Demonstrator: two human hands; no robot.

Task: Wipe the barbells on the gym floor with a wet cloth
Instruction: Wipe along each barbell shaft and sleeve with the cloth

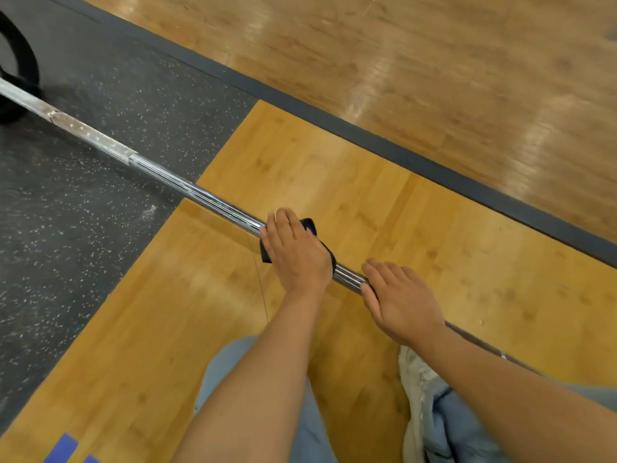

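While both hands sit on it, scene reads so:
Bar: long chrome steel barbell shaft runs diagonal, far left to near right, over the wood platform & black speckled rubber floor.
Cloth: dark wet cloth wrapped on shaft mid-way.
L hand: grip clenched round cloth & bar.
R hand: just right of it, fingers fairly straight, resting on bar, grip released.
Plate: black weight plate far left.

barbell: bright polished metal, smooth and glossy mid-shaft, duller rough-textured stretch farther left | cloth: dark soft fabric, matt | platform: honey-toned wood, smooth satin sheen | mat: black rubber, white-flecked, matt and grainy | outer floor: glossy varnished wood
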